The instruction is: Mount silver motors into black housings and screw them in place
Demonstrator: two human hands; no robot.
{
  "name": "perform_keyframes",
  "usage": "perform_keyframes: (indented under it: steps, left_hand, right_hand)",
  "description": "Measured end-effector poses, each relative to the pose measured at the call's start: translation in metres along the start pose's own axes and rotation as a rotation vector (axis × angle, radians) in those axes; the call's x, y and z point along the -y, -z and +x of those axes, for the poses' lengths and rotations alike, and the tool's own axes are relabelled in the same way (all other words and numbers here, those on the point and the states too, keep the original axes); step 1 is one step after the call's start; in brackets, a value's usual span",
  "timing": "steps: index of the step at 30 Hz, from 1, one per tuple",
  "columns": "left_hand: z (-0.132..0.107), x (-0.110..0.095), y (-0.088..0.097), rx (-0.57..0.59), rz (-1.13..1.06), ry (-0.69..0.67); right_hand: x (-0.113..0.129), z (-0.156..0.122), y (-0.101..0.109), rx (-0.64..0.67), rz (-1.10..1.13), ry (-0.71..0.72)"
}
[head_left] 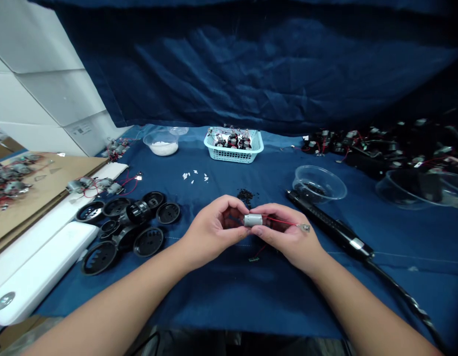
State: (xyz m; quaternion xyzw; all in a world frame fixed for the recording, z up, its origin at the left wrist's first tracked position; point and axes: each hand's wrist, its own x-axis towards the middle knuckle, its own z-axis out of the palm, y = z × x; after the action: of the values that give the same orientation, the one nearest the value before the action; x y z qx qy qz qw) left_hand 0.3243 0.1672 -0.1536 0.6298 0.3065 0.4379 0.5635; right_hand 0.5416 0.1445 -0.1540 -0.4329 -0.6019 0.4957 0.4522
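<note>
Between the fingertips of both hands is a small silver electric motor (253,220), lying sideways. My left hand (217,227) pinches its left end with thumb and fingers. At the other end, my right hand (284,230) is closed on the motor too. Red wires run from it across the right fingers to a small metal-and-board piece (305,227) resting over the back of that hand. A small green circuit board (254,259) hangs on a wire below the hands. Just beyond the fingers lies a pile of tiny black screws or bits (246,196), too small to make out.
Black round plastic housings (149,241) lie left, beside a white case (47,269) and wired motors (80,185). A black electric screwdriver (336,227) with cord lies right, near a clear bowl (319,182). Behind stand a light-blue basket (234,156) and a bowl of white pieces (162,147).
</note>
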Motion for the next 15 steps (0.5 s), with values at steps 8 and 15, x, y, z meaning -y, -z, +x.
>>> perform_keyframes:
  steps: [8,15]
  left_hand:
    - [0.019,0.028,0.033,-0.110,0.929,-0.073]
    - [0.027,0.043,0.026,-0.068,1.076,-0.023]
  right_hand:
    - [0.004,0.000,0.009,-0.269,-0.002,0.082]
    - [0.006,0.000,0.009,-0.238,-0.002,0.102]
